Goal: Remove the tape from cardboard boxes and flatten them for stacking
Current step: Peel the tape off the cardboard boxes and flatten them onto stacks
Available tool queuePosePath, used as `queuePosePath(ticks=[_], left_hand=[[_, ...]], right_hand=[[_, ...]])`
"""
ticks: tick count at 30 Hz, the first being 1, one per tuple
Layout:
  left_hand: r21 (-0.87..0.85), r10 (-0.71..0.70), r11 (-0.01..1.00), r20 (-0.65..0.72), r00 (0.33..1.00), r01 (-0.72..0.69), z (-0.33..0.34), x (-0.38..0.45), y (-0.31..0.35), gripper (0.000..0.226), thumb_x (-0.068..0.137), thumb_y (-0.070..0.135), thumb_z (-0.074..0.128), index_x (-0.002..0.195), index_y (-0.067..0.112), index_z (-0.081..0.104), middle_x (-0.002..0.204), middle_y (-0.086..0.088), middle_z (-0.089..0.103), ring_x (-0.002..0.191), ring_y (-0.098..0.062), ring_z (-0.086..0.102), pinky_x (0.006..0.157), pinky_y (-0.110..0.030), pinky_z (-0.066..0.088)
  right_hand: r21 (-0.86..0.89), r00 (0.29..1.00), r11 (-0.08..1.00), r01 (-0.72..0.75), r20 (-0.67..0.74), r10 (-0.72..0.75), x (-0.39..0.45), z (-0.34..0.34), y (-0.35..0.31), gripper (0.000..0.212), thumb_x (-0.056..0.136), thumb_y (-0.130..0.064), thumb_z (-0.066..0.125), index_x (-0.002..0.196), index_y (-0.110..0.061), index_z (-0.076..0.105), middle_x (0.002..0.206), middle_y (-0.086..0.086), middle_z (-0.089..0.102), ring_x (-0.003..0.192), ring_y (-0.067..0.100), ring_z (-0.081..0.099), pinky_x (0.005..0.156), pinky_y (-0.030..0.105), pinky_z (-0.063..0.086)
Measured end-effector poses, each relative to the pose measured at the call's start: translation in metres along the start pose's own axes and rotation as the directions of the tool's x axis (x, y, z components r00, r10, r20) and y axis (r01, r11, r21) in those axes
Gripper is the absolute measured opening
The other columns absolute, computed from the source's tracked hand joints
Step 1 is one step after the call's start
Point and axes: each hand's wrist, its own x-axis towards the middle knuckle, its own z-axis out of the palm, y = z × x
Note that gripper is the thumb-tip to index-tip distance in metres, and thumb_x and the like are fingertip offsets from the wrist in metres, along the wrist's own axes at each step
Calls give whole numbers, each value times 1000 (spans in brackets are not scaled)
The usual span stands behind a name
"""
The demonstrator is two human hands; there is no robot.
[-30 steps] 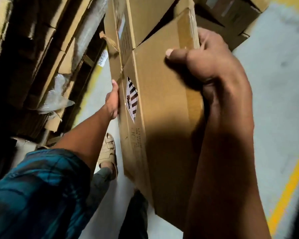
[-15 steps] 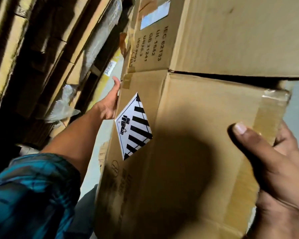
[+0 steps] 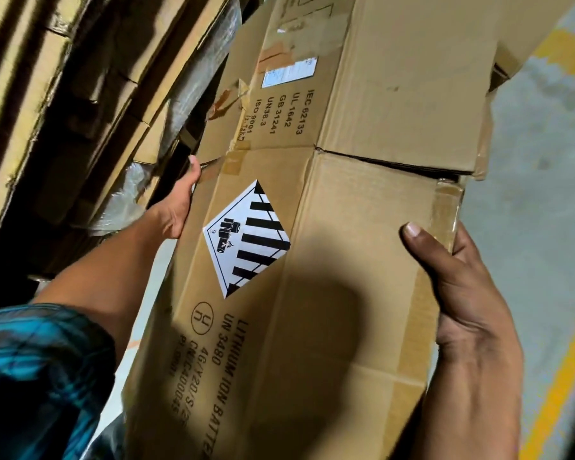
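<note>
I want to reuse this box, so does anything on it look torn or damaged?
Yes. The cardboard box has a ragged, tape-covered corner above the right hand, and torn brown tape scraps curl off its far left edge, beyond the left hand.

The scene is dim and warm, lit from above and behind the camera. A soft, round shadow falls on the lower middle of the cardboard box, below the white diamond label. The stacked cardboard at upper left sinks into deep black gaps. The blue sleeve at lower left is smeared by motion blur. Straight edges bow toward the frame's borders.
</note>
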Motion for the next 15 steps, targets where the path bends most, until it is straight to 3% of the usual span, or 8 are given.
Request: queuePosePath(ticks=[4, 8, 11, 13, 15], left_hand=[[-28, -33, 999, 35, 999, 34, -15, -10, -14, 76, 73, 84, 51, 99, 18, 78, 99, -16, 72, 95, -33, 68, 96, -50, 50], [-32, 25, 999, -15, 1000, -25, -34, -18, -14, 59, 75, 76, 59, 92, 23, 79, 89, -7, 73, 79, -25, 69, 80, -39, 56], [13, 25, 1000, -33, 999, -25, -52, -24, -6, 78, 37, 82, 78, 91, 24, 79, 87, -5, 74, 75, -22, 71, 73, -36, 59], [59, 11, 998, -74, 997, -7, -64, -28, 1, 95, 22, 83, 80, 97, 23, 75, 85, -6, 76, 71, -20, 73, 78, -38, 57], [88, 12, 996, -98, 995, -3, -71, -36, 8, 104, 17, 82, 80, 102, 23, 68, 82, -4, 76, 70, -19, 74, 75, -36, 55]], right_hand=[[8, 999, 999, -42, 11, 42, 3, -1, 13, 39, 79, -15, 65, 118, -17, 64, 103, 11, 74, 83, 27, 73, 67, 42, 59], [-67, 998, 996, -58, -22, 57, 11, -11, 20, 37, 79, -19, 68, 115, -19, 66, 105, 9, 74, 88, 27, 73, 71, 42, 58], [-174, 998, 984, -45, -51, 36, 18, -13, 23, 37, 83, -20, 71, 120, -20, 65, 110, 2, 74, 100, 19, 72, 82, 38, 57], [-238, 997, 971, -29, -77, 11, 24, -12, 24, 33, 89, -15, 69, 122, -16, 65, 103, -3, 76, 92, 11, 73, 71, 25, 56], [-282, 996, 959, -37, -88, 13, 30, -8, 24, 30, 91, -17, 69, 121, -17, 66, 100, -2, 76, 87, 14, 74, 64, 24, 57]])
